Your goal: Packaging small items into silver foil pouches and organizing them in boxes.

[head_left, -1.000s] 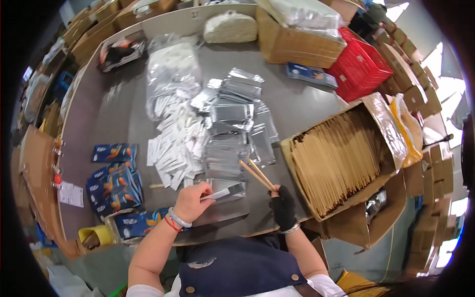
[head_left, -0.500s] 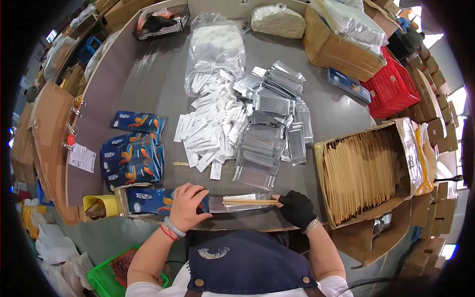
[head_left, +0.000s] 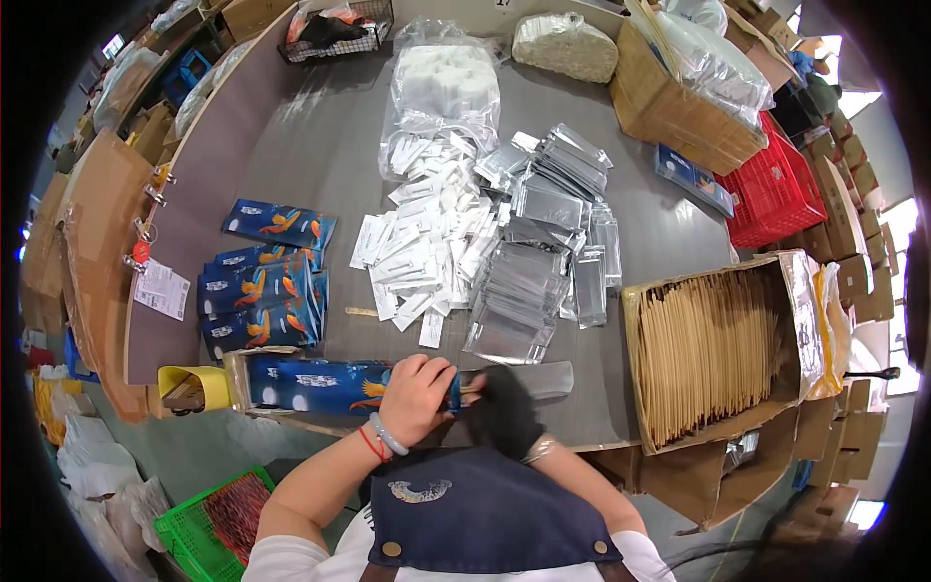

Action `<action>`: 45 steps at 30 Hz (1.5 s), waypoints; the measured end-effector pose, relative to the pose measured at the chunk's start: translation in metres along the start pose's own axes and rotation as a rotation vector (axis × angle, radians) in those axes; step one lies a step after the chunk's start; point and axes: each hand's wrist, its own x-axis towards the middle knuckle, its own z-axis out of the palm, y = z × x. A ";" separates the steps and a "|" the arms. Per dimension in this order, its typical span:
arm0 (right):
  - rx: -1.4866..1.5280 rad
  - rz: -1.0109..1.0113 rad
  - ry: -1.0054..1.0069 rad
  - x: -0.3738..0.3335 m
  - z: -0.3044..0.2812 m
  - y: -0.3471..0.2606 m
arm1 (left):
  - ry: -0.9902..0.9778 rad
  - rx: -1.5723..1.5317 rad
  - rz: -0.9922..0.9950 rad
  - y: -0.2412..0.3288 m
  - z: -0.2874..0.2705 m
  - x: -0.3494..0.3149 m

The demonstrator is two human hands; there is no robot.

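Note:
My bare left hand point(head_left: 419, 396) is closed on a long blue pouch point(head_left: 325, 378) with an orange bird print, near the pouch's right end. The pouch lies along the near table edge, over more blue pouches in an open carton. At that end is my black-gloved right hand point(head_left: 499, 412), smeared by motion. Its fingertips close on the ends of thin wooden sticks point(head_left: 469, 390), mostly hidden by the pouch and hands. A clear plastic sleeve point(head_left: 548, 379) lies flat just right of the glove.
White paper packets point(head_left: 427, 242) and silvery clear sleeves point(head_left: 529, 291) are heaped mid-table. Blue pouches point(head_left: 257, 301) are piled at left, beside a yellow container point(head_left: 199, 388). A carton of wooden sticks point(head_left: 713, 349) stands at right; a red basket point(head_left: 776, 189) is behind it.
My right hand has moved left, carrying the wooden sticks to the blue pouch's right end. My left hand and the pouch have shifted right. The white packet under the sticks is no longer visible.

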 end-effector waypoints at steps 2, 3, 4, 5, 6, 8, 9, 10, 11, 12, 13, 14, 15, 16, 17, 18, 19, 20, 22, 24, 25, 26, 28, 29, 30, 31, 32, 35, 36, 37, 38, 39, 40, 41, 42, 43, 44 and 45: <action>0.089 -0.026 -0.044 0.006 0.012 -0.016 | 0.023 -0.013 0.016 -0.001 -0.002 0.005; -0.043 0.008 -0.045 0.005 0.003 -0.015 | -0.016 0.017 0.042 -0.002 -0.006 0.006; -0.179 0.038 -0.061 0.004 -0.012 -0.011 | -0.049 0.044 0.052 -0.003 -0.009 0.007; -0.342 -0.198 0.034 0.007 -0.026 -0.014 | -0.055 0.123 0.110 -0.002 -0.007 0.007; -0.598 -0.351 0.038 0.013 -0.039 -0.020 | -0.050 0.124 0.095 0.001 -0.009 0.010; -0.728 -0.368 -0.077 0.015 -0.041 -0.017 | -0.386 0.141 0.091 0.006 -0.021 0.022; -0.726 -0.372 -0.080 0.017 -0.045 -0.017 | -0.351 0.131 0.131 0.006 -0.030 0.022; -0.703 -0.207 -0.181 0.018 -0.051 -0.020 | -0.354 0.135 0.127 0.000 -0.042 0.024; -0.679 -0.037 -0.282 0.017 -0.057 -0.024 | -0.335 0.150 0.125 -0.010 -0.057 0.025; -0.690 -0.055 -0.126 0.011 -0.064 -0.027 | -0.318 0.164 0.122 -0.025 -0.069 0.025; -0.697 -0.077 -0.060 0.008 -0.072 -0.025 | -0.254 0.187 0.087 -0.046 -0.084 0.023; -0.705 -0.096 0.006 0.006 -0.076 -0.022 | -0.192 0.209 0.054 -0.063 -0.092 0.021; -0.699 -0.098 0.002 0.005 -0.076 -0.023 | -0.195 0.213 0.048 -0.065 -0.092 0.017; -0.752 -0.107 -0.013 0.003 -0.077 -0.029 | -0.015 0.300 -0.097 -0.064 -0.089 0.010; -0.804 -0.123 -0.029 0.004 -0.078 -0.032 | 0.171 0.390 -0.246 -0.061 -0.085 0.002; -0.800 -0.128 -0.030 0.005 -0.076 -0.033 | 0.166 0.112 -0.356 -0.064 -0.060 -0.012; -0.790 -0.142 -0.021 0.004 -0.072 -0.034 | 0.176 0.143 -0.406 -0.048 -0.043 -0.020; -0.778 -0.161 -0.017 0.003 -0.068 -0.035 | 0.186 0.176 -0.462 -0.032 -0.028 -0.023; -0.803 -0.162 -0.042 0.006 -0.063 -0.041 | 0.198 0.137 -0.516 -0.028 -0.005 -0.028; -0.828 -0.167 -0.068 0.008 -0.061 -0.047 | 0.213 0.097 -0.574 -0.030 0.003 -0.033; -0.848 -0.160 -0.112 0.010 -0.061 -0.050 | 0.229 0.041 -0.549 -0.034 0.004 -0.034; -0.867 -0.155 -0.156 0.013 -0.061 -0.052 | 0.245 -0.015 -0.523 -0.036 0.004 -0.034; -0.847 -0.129 -0.202 0.014 -0.059 -0.054 | 0.236 -0.039 -0.534 -0.036 0.004 -0.035; -0.825 -0.101 -0.244 0.013 -0.057 -0.054 | 0.224 -0.063 -0.540 -0.036 0.004 -0.036; -0.824 -0.101 -0.245 0.014 -0.052 -0.053 | 0.224 -0.062 -0.542 -0.036 0.002 -0.036; -0.750 -0.107 -0.277 0.013 -0.045 -0.049 | 0.208 -0.069 -0.550 -0.035 0.001 -0.033; -0.676 -0.110 -0.305 0.013 -0.036 -0.045 | 0.190 -0.076 -0.555 -0.034 -0.001 -0.032; -0.615 -0.287 -0.264 0.018 0.007 -0.042 | 0.136 -0.041 -0.522 -0.039 0.002 -0.036; -0.591 -0.290 -0.270 0.021 0.011 -0.047 | 0.139 -0.035 -0.517 -0.040 0.002 -0.036; -0.588 -0.295 -0.268 0.022 0.008 -0.048 | 0.170 -0.030 -0.508 -0.040 0.004 -0.038; -0.592 -0.276 -0.215 0.021 -0.003 -0.045 | 0.201 -0.028 -0.502 -0.037 0.005 -0.038; -0.596 -0.257 -0.163 0.019 -0.015 -0.043 | 0.222 0.003 -0.506 -0.034 0.004 -0.037; -0.687 -0.188 -0.123 0.018 -0.028 -0.041 | 0.224 -0.002 -0.507 -0.032 0.003 -0.033; -0.746 -0.188 -0.111 0.015 -0.041 -0.038 | 0.201 0.019 -0.509 -0.030 0.001 -0.032; -0.806 -0.189 -0.100 0.012 -0.050 -0.037 | 0.178 0.041 -0.511 -0.028 0.001 -0.033; -0.809 -0.187 -0.100 0.011 -0.054 -0.040 | 0.179 0.037 -0.510 -0.029 0.002 -0.034; -0.842 -0.157 -0.132 0.010 -0.057 -0.043 | 0.184 0.019 -0.503 -0.032 0.003 -0.035; -0.874 -0.128 -0.164 0.009 -0.058 -0.046 | 0.189 0.001 -0.497 -0.034 0.003 -0.036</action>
